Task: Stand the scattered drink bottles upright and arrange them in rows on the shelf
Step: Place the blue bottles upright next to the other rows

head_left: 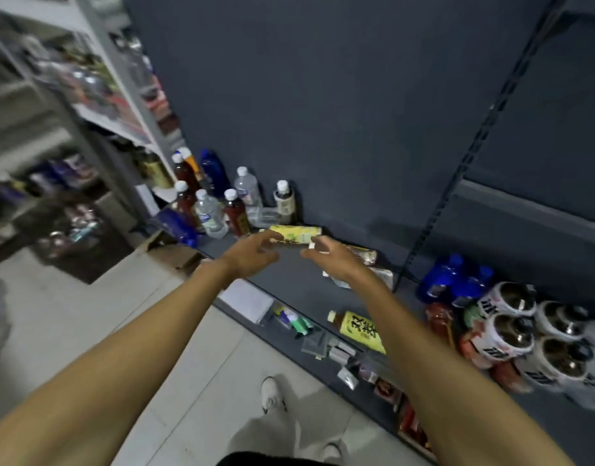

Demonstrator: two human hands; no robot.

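Head view: we judge the task partly done.
Done: upright plastic bottles (222,200) grouped at dark shelf (289,280) left.
Left: yellow-labelled lying bottle (294,234); another (360,327) near front edge.
Fingers: left hand (252,252) and right hand (329,257) spread loosely beside the lying bottle; whether they touch it we cannot tell.

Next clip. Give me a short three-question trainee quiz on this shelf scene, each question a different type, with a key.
1. True or false: the yellow-labelled bottle between the left hand and right hand stands upright.
2. Which stands nearest the back panel? A) tan-labelled dark bottle B) yellow tea bottle by the shelf's front edge C) white cans
3. Fill in: the upright bottles stand to the person's ____.

Key: 1 false, it lies on its side; 2 A; 3 left.
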